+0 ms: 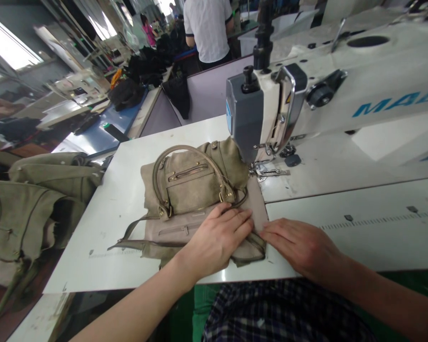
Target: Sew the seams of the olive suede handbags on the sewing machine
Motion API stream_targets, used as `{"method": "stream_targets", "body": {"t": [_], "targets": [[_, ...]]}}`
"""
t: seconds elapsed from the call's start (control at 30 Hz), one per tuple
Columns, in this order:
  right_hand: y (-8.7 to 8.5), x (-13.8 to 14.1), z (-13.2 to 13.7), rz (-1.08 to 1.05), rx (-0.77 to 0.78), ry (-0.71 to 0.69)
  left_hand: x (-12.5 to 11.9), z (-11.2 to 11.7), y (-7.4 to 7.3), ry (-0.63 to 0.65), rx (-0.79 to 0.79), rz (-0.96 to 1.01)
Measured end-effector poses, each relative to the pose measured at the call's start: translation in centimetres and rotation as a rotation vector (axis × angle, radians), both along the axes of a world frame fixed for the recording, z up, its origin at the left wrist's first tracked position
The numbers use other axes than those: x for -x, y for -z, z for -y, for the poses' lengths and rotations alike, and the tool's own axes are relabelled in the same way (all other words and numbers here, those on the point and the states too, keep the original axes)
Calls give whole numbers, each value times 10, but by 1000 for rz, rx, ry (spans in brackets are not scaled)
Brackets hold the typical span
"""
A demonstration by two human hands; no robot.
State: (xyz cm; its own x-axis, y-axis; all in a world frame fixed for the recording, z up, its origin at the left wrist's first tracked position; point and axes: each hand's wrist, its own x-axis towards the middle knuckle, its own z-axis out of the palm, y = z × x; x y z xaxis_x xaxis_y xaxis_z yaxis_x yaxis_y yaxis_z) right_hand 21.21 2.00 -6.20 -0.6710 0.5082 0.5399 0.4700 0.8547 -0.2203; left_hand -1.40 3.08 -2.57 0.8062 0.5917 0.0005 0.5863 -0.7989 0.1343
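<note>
An olive-green handbag point(190, 188) lies spread out on the white sewing table, with a zipped pocket and a curved carrying handle facing up. Its pale lining point(207, 218), with another zip, is turned out toward me. My left hand point(221, 237) rests on the lining below the handle, fingers stretched over it. At the lining's right edge, my right hand point(299, 244) has its fingers together, gripping the edge. The far right corner of the bag sits at the sewing machine's presser foot point(266, 172); the needle tip is hard to make out.
The white sewing machine point(381, 80) takes up the right and far side. More olive bags point(24, 204) are heaped beyond the table's left edge. A thread cone point(114, 131) stands past the far left corner. Farther back, a person in a white shirt point(210, 33) stands.
</note>
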Motion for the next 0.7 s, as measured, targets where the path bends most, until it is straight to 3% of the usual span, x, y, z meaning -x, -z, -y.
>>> {"method": "stream_targets", "body": {"t": [0.17,0.47,0.7], "targets": [[4,-6,-7,-7,70,40,-1,0,-2,13,13,2],[-1,-4,-16,-7,-48,-25,2,-2,-2,-45,39,-29],[3,-9,-21,2,-38,-73,2,-6,3,-16,-76,-58]]}}
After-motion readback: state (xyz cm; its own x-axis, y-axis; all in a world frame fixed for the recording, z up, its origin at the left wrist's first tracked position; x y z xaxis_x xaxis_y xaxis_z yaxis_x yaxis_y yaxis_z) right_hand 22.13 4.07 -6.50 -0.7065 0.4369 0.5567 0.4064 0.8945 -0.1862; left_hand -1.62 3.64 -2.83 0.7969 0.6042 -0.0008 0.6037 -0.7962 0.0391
